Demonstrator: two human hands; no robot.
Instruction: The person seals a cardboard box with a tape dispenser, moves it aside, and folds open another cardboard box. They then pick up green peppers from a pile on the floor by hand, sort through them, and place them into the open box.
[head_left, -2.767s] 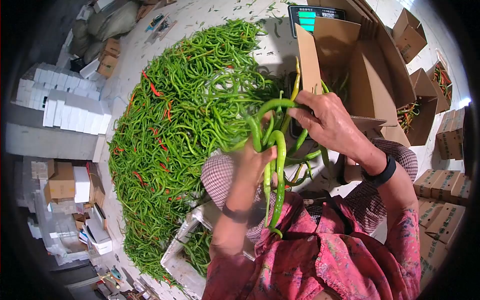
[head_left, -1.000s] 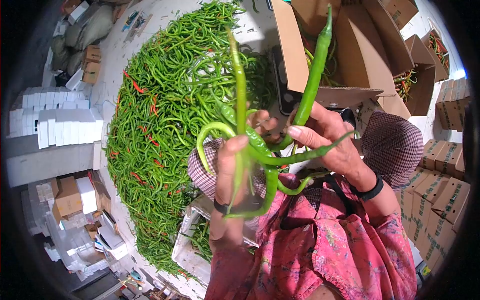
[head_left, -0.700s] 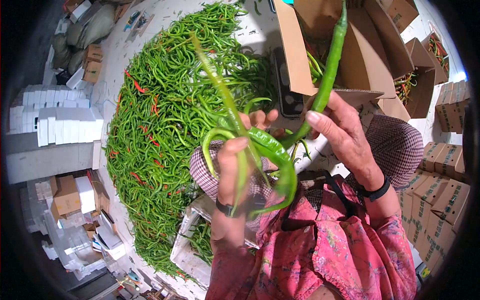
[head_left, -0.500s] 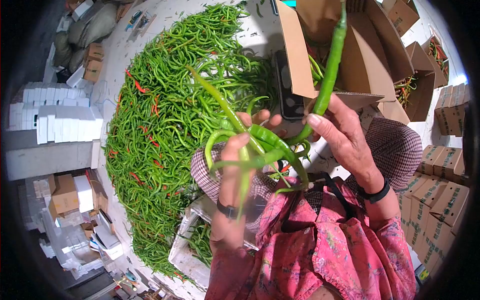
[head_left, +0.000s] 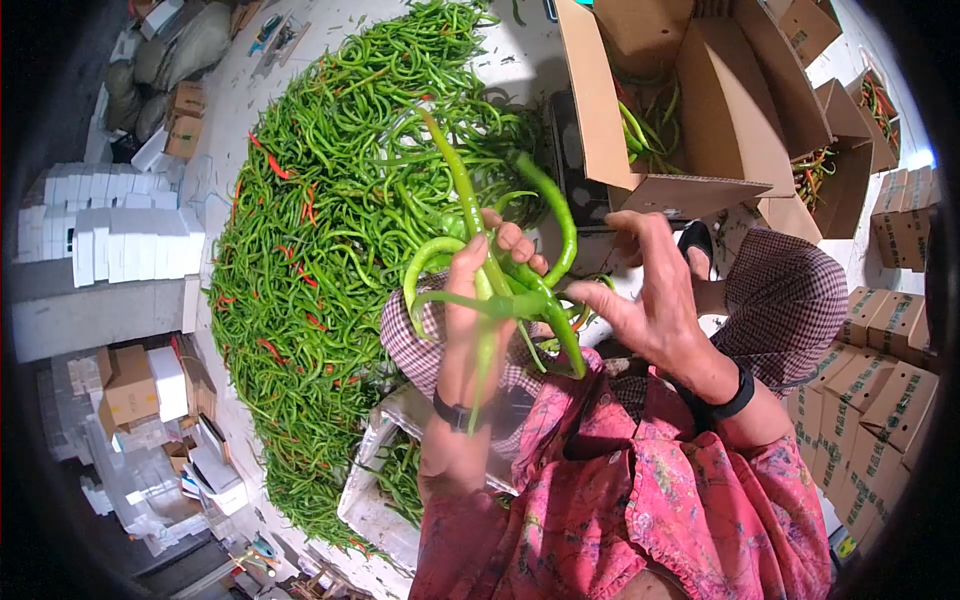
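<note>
My left hand [head_left: 478, 275] is closed around a bunch of long green chili peppers [head_left: 540, 300] in front of my lap. One yellowish-green pepper [head_left: 455, 165] points up out of the grip, and a curved green one [head_left: 563, 215] rises on the right side of the bunch. Just right of the bunch is my right hand [head_left: 655, 295], its thumb and fingers apart with nothing between them. To the left a large pile of green chili peppers [head_left: 330, 250] with some red ones covers the floor.
An open cardboard box [head_left: 720, 120] with several peppers inside stands at upper right, on a dark flat base [head_left: 575, 150]. A white crate [head_left: 375, 500] with peppers is by my left knee. Stacked cartons [head_left: 860, 420] line the right; white boxes [head_left: 130, 245] are far left.
The long pepper that my right hand held upright has left its fingers, which have opened. A curved pepper now stands up from the bunch in my left hand.
</note>
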